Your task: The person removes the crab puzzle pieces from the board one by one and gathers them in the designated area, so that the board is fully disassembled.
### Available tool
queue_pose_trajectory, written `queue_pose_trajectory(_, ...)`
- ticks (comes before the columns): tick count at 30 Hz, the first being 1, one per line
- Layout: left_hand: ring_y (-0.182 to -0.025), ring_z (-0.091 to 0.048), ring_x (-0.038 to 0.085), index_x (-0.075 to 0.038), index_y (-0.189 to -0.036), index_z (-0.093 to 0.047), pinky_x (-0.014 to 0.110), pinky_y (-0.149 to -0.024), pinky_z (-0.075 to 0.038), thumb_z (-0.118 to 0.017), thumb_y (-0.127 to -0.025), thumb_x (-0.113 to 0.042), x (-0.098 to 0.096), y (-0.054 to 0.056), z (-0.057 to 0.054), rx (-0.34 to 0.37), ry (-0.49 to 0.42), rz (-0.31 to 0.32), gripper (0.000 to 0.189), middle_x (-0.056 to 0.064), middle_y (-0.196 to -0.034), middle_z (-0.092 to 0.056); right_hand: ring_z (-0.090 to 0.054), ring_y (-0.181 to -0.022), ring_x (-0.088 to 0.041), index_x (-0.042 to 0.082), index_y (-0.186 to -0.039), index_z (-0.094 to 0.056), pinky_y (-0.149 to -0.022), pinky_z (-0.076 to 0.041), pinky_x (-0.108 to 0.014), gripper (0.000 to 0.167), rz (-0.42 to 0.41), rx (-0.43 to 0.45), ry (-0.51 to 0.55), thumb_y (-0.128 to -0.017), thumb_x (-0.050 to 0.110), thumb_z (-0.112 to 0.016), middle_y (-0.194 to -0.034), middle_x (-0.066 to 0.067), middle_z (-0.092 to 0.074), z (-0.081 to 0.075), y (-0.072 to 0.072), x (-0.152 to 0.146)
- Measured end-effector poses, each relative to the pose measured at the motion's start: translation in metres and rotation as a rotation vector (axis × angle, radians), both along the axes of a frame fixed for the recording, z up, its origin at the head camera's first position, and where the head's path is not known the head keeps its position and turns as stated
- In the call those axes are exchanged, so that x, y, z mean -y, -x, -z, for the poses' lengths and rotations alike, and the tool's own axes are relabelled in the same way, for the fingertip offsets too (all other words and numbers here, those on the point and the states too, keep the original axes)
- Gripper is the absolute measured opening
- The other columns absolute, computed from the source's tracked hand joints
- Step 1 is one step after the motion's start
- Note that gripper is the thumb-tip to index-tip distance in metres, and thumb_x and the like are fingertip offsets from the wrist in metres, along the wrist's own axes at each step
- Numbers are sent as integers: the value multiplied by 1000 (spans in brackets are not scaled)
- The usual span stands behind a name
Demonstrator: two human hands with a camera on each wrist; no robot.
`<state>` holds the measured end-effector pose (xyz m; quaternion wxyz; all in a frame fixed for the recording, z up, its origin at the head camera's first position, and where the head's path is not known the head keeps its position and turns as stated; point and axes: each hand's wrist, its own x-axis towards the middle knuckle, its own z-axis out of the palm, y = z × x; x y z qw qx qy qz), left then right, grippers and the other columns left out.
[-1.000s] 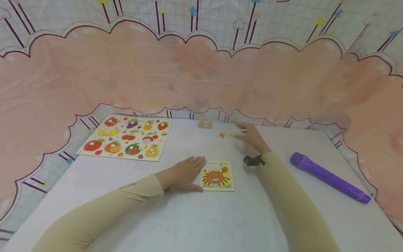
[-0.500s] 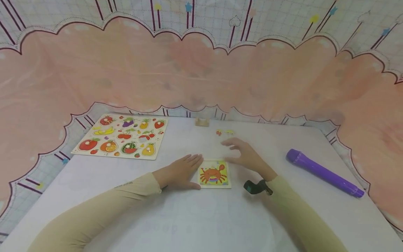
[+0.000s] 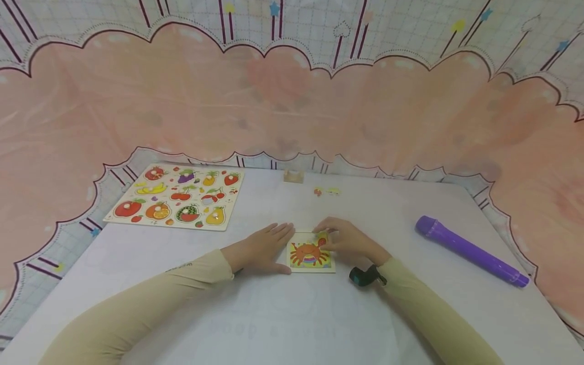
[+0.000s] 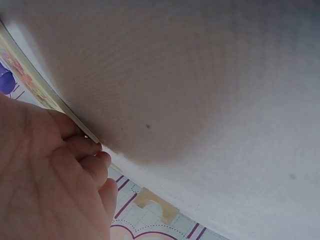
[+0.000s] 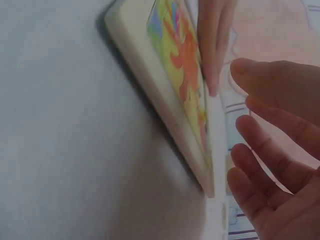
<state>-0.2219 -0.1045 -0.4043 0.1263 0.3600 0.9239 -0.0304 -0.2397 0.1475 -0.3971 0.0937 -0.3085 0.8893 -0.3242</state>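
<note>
A small square wooden puzzle with a red crab picture [image 3: 309, 255] lies flat on the white table. My left hand [image 3: 261, 249] rests along its left side, fingers stretched out and thumb spread. Up close in the left wrist view, the fingertips of the left hand [image 4: 60, 165] touch the board's edge. My right hand [image 3: 349, 238] is over the puzzle's upper right corner with its fingers loosely bent. In the right wrist view, nothing shows between the thumb and fingers of the right hand [image 5: 280, 145]; a gap appears between them and the board.
A fruit puzzle board [image 3: 171, 205] lies back left. Behind the crab puzzle are a small reddish piece [image 3: 318, 192], a pale yellow-green piece [image 3: 334, 191] and a notched wooden block [image 3: 293, 176]. A purple microphone-shaped toy [image 3: 472, 251] lies at right. Patterned cloth borders the table.
My right hand has come back from beside the small pieces at the rear to the crab puzzle's upper right corner. The left hand stays at the puzzle's left side.
</note>
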Motion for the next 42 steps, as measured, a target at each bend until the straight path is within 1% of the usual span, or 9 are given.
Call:
queue_pose_trajectory(3,-148,-11,20,-8,-151,-14,37,-122,-12,-48,-83,-70,0,0,-1,0,-1,3,98,7,-159,-13,-57,-106,-21,11,-107,-66,-98,-48,-40,27,-30,-26,-60,-82,16,-72,-110,-3,-64,4,5,0)
queue_pose_trajectory(7,-148,-12,20,-8,-151,-15,37,-121,-12,-48,-83,-69,0,-1,-1,3,-9,4,98,7,-159,-13,-55,-100,-18,12,-101,-69,-89,-50,-34,19,-54,-31,-118,-82,16,-72,-108,-3,-62,6,9,1)
queue_pose_trajectory(12,-148,-11,20,-8,-151,-15,37,-121,-12,-48,-83,-69,0,-1,0,4,-14,2,98,7,-159,-13,-53,-98,-17,12,-99,-71,-87,-49,-32,19,-52,-32,-169,-81,16,-73,-106,-3,-60,7,12,1)
queue_pose_trajectory(15,-148,-12,20,-8,-151,-15,37,-121,-12,-48,-83,-70,1,-1,0,-3,-10,4,98,7,-159,-13,-53,-94,-16,12,-99,-72,-83,-49,-30,20,-53,-50,-189,-80,17,-74,-106,-3,-60,8,14,1)
queue_pose_trajectory(20,-148,-11,20,-8,-151,-15,37,-121,-12,-47,-83,-70,1,0,1,-7,-4,8,98,6,-159,-12,-51,-89,-14,12,-97,-73,-76,-47,-25,19,-64,-62,-182,-79,16,-75,-104,-3,-60,10,17,0)
queue_pose_trajectory(24,-148,-11,19,-9,-151,-14,37,-122,-12,-48,-83,-70,1,1,1,-3,-6,5,98,6,-159,-12,-51,-93,-16,13,-96,-73,-80,-47,-27,18,-57,-45,-161,-78,16,-75,-105,-3,-60,10,18,0)
queue_pose_trajectory(28,-148,-11,19,-9,-151,-14,36,-122,-12,-48,-83,-70,1,1,1,3,-7,2,98,6,-160,-12,-53,-102,-20,13,-94,-72,-91,-47,-37,16,-41,-23,-134,-78,15,-75,-107,-4,-60,11,18,0)
queue_pose_trajectory(32,-148,-11,19,-9,-151,-14,36,-122,-12,-48,-83,-70,1,1,2,2,-8,1,98,6,-160,-12,-52,-108,-23,14,-92,-72,-100,-43,-45,15,-31,3,-98,-78,14,-75,-108,-4,-60,13,18,-2)
queue_pose_trajectory(42,-148,-9,20,-9,-152,-13,38,-121,-12,-47,-83,-71,1,0,1,18,-11,0,99,6,-160,-10,-53,-107,-22,12,-92,-72,-101,-43,-44,15,-27,12,-64,-77,11,-75,-107,-3,-62,14,18,-1)
